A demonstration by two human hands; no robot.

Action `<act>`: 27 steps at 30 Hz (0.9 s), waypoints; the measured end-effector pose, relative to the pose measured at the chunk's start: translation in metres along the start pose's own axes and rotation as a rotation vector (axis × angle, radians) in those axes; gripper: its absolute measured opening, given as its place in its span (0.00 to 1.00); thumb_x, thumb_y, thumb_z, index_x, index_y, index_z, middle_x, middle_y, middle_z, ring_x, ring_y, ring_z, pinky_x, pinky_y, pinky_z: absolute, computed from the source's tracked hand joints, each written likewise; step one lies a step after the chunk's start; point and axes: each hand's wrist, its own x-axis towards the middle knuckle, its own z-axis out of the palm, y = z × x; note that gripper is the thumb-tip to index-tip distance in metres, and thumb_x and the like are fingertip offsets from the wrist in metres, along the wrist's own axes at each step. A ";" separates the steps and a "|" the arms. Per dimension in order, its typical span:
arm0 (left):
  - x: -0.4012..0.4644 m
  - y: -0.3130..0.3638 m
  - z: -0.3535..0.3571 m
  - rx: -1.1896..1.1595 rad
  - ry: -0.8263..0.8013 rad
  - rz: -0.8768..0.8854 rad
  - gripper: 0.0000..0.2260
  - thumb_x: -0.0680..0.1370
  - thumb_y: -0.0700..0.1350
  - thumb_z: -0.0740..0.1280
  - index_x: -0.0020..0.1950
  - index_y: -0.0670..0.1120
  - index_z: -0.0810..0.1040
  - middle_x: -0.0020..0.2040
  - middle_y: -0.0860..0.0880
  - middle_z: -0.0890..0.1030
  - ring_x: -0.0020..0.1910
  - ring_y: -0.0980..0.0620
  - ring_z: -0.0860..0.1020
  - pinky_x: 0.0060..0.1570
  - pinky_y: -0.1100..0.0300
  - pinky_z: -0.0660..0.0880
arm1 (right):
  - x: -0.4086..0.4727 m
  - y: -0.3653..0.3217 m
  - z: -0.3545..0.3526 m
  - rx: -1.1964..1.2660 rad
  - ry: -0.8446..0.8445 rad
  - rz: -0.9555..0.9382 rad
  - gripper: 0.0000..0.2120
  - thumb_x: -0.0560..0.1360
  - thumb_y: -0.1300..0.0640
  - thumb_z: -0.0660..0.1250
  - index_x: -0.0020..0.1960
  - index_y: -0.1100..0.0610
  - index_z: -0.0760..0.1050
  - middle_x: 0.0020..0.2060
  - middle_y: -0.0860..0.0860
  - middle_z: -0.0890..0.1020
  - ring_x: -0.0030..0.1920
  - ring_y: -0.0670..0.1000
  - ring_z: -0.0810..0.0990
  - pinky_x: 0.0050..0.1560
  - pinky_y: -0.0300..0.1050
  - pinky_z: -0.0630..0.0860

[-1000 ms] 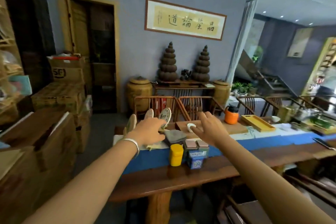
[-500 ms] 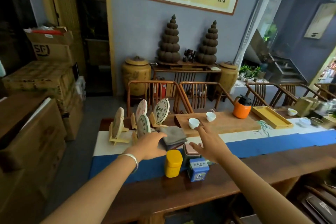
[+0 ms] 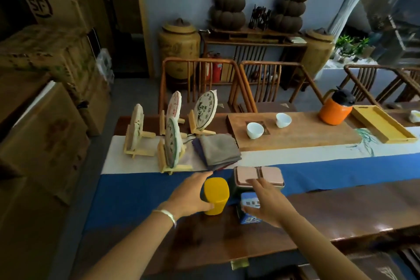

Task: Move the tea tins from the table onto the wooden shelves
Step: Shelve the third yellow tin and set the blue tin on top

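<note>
Here the step in hand looks like a first grasp, best done by closing each hand low around a tin's sides before lifting it straight up off the long dark wooden table [image 3: 341, 207]. The left hand [image 3: 188, 195] curls half-open against the rounded yellow tin [image 3: 215, 195]; the right hand [image 3: 266, 206], fingers spread, rests on the small blue-and-white square tin [image 3: 248, 203], neither clamped. Both tins stand near the table's front edge, with two dark pink-lidded tins [image 3: 259, 176] just behind; no shelves show.

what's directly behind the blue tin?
A dark tin with two pink lids stands right behind the blue tin, on the blue runner. The right hand covers part of both, so contact between them can't be judged.
</note>
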 end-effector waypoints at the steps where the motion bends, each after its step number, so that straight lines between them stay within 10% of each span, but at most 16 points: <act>1: 0.003 -0.003 0.009 -0.025 0.008 -0.011 0.46 0.67 0.57 0.76 0.78 0.55 0.55 0.76 0.53 0.61 0.74 0.51 0.60 0.70 0.53 0.63 | 0.001 0.011 0.009 0.012 -0.013 0.003 0.38 0.70 0.39 0.70 0.73 0.49 0.58 0.70 0.50 0.67 0.66 0.51 0.70 0.64 0.48 0.71; 11: 0.031 -0.036 0.063 -0.172 0.044 -0.073 0.50 0.63 0.54 0.80 0.76 0.62 0.52 0.75 0.55 0.61 0.72 0.53 0.62 0.70 0.52 0.64 | 0.025 0.082 0.068 -0.030 -0.068 -0.050 0.45 0.65 0.37 0.72 0.74 0.48 0.54 0.70 0.47 0.63 0.68 0.49 0.66 0.65 0.46 0.72; 18: 0.045 -0.032 0.078 -0.245 0.121 -0.095 0.41 0.59 0.54 0.81 0.64 0.65 0.60 0.57 0.62 0.69 0.51 0.58 0.72 0.42 0.66 0.70 | 0.041 0.095 0.075 0.030 -0.086 -0.086 0.42 0.64 0.43 0.76 0.71 0.49 0.59 0.65 0.47 0.69 0.63 0.48 0.70 0.58 0.45 0.76; 27: 0.021 -0.023 0.039 -0.266 0.136 -0.132 0.39 0.59 0.55 0.80 0.59 0.70 0.59 0.54 0.64 0.68 0.50 0.58 0.73 0.40 0.63 0.72 | 0.042 0.072 0.044 0.068 -0.081 -0.151 0.39 0.62 0.38 0.74 0.68 0.45 0.61 0.61 0.44 0.72 0.56 0.43 0.70 0.53 0.38 0.74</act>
